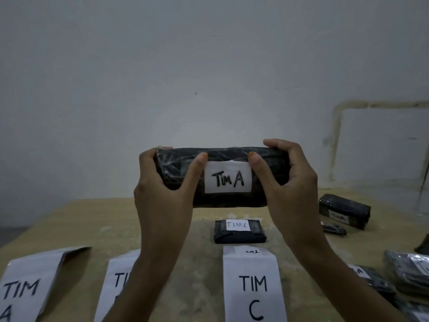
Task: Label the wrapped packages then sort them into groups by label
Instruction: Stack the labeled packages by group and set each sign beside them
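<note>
A long black wrapped package is held up above the table, its white label reading "TIM A" facing me. My left hand grips its left end and my right hand grips its right end, with both thumbs pressing the label's upper corners. Below it on the table lies a small black package labelled "TIM C", just behind the "TIM C" paper sheet. A "TIM A" sheet lies at the left. My left forearm partly hides a third sheet.
Another black package with a TIM A label sits at the right rear, a small dark object in front of it. Several more wrapped packages are piled at the right edge. The wooden table meets a white wall behind.
</note>
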